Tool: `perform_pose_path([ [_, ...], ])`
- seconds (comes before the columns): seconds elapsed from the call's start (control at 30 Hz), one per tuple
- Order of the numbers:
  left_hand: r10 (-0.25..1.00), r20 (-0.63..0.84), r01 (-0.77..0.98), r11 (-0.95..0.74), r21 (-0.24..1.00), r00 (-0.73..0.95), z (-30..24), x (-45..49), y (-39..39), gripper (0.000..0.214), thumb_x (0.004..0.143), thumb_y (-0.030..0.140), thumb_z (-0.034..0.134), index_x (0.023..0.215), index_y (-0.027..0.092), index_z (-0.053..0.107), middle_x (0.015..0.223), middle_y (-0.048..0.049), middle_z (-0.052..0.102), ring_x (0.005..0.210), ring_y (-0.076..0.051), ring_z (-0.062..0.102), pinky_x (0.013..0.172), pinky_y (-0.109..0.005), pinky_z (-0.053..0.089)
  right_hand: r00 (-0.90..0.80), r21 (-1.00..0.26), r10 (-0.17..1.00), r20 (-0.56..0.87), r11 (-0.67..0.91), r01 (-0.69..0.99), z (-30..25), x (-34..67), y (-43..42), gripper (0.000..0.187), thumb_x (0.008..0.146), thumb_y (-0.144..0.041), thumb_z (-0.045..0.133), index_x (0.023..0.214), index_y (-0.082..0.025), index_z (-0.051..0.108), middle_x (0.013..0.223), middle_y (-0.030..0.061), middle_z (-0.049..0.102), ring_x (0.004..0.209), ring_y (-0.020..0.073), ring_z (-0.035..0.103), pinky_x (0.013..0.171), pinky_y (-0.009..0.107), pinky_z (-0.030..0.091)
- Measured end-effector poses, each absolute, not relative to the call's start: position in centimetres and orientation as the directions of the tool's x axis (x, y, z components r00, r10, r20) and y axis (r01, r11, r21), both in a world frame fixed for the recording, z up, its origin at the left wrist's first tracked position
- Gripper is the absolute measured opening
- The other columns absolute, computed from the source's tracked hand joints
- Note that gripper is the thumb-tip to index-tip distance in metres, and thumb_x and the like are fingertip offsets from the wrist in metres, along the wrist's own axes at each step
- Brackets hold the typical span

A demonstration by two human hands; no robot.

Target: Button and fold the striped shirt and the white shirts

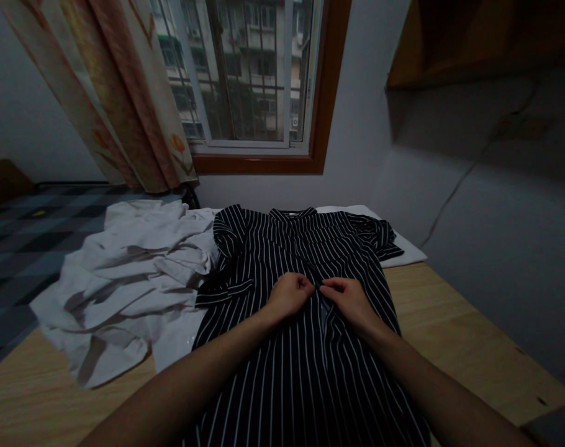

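Note:
A black shirt with thin white stripes (282,360) lies spread out face up, its collar toward the window and its sleeves at either side. My left hand (292,293) pinches the front placket of the shirt around mid-length. Close by on the right, my right hand (350,301) pinches the placket's other edge, with thumb and forefinger together. The fingertips of both hands nearly meet. Below them the front edges part slightly. Any button between the fingers is too small to make out.
Crumpled white cloth (138,279) is heaped left of the shirt on the wooden table (459,329). More white fabric (406,248) lies under the right sleeve. Behind are a checked bed (54,230), a curtain (138,93) and a barred window (249,74).

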State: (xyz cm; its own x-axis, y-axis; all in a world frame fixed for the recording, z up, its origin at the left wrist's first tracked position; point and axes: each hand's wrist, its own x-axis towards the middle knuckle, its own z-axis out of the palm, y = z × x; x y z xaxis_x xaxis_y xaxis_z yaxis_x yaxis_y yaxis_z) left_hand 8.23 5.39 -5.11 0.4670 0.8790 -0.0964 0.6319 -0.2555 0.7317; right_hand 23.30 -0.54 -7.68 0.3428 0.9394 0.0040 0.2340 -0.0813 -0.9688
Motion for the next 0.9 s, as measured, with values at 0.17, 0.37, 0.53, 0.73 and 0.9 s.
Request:
perform_pose_path([
  [0.17, 0.875, -0.15, 0.554, -0.152, 0.818, 0.461, -5.09, 8.37, 5.91, 0.014, 0.079, 0.021, 0.057, 0.074, 0.013, 0.069, 0.063, 0.0004, 0.062, 0.059, -0.012, 0.054, 0.053, -0.022, 0.037, 0.326, -0.967, 0.945, 0.029, -0.057, 0.25, -7.9, 23.2, -0.53, 0.021, 0.071, -0.022, 0.068, 0.089, -0.012, 0.074, 0.089, 0.0095, 0.075, 0.084, 0.0213, 0.069, 0.084, 0.037, 0.053],
  [0.37, 0.876, -0.163, 0.577, -0.148, 0.803, 0.453, -5.19, 8.4, 6.09, 0.014, 0.077, 0.02, 0.057, 0.072, 0.014, 0.069, 0.061, 0.0004, 0.061, 0.058, -0.012, 0.054, 0.051, -0.022, 0.036, 0.311, -0.934, 0.945, 0.1, -0.019, 0.358, -8.36, 23.23, -0.59, 0.024, 0.074, -0.026, 0.066, 0.092, -0.014, 0.074, 0.093, 0.0089, 0.075, 0.088, 0.0224, 0.069, 0.087, 0.039, 0.052],
  [0.53, 0.896, -0.163, 0.622, -0.147, 0.769, 0.413, -5.16, 8.46, 5.96, 0.016, 0.077, 0.022, 0.057, 0.073, 0.015, 0.07, 0.065, -0.0015, 0.065, 0.061, -0.014, 0.058, 0.053, -0.024, 0.037, 0.284, -0.922, 0.951, 0.125, 0.006, 0.386, -8.2, 23.02, -0.8, 0.025, 0.074, -0.026, 0.064, 0.093, -0.014, 0.075, 0.095, 0.0096, 0.075, 0.09, 0.0226, 0.069, 0.088, 0.038, 0.051],
  [0.73, 0.904, -0.142, 0.627, -0.16, 0.763, 0.403, -4.82, 8.45, 5.74, 0.016, 0.077, 0.022, 0.058, 0.071, 0.014, 0.07, 0.066, -0.0028, 0.066, 0.064, -0.015, 0.058, 0.056, -0.024, 0.038, 0.263, -0.979, 0.963, 0.061, 0.007, 0.202, -8.09, 22.76, -0.76, 0.03, 0.076, -0.039, 0.062, 0.084, -0.014, 0.075, 0.083, 0.0085, 0.074, 0.079, 0.0208, 0.068, 0.077, 0.034, 0.051],
  [0.9, 0.895, -0.128, 0.591, -0.17, 0.789, 0.428, -5.23, 8.37, 5.9, 0.016, 0.077, 0.02, 0.057, 0.072, 0.015, 0.071, 0.067, -0.0018, 0.066, 0.064, -0.014, 0.057, 0.058, -0.023, 0.039, 0.281, -0.998, 0.958, -0.053, -0.063, 0.025, -8.32, 22.55, -0.12, 0.021, 0.067, -0.032, 0.068, 0.077, -0.014, 0.071, 0.068, 0.0035, 0.07, 0.064, 0.0169, 0.064, 0.063, 0.029, 0.05],
])
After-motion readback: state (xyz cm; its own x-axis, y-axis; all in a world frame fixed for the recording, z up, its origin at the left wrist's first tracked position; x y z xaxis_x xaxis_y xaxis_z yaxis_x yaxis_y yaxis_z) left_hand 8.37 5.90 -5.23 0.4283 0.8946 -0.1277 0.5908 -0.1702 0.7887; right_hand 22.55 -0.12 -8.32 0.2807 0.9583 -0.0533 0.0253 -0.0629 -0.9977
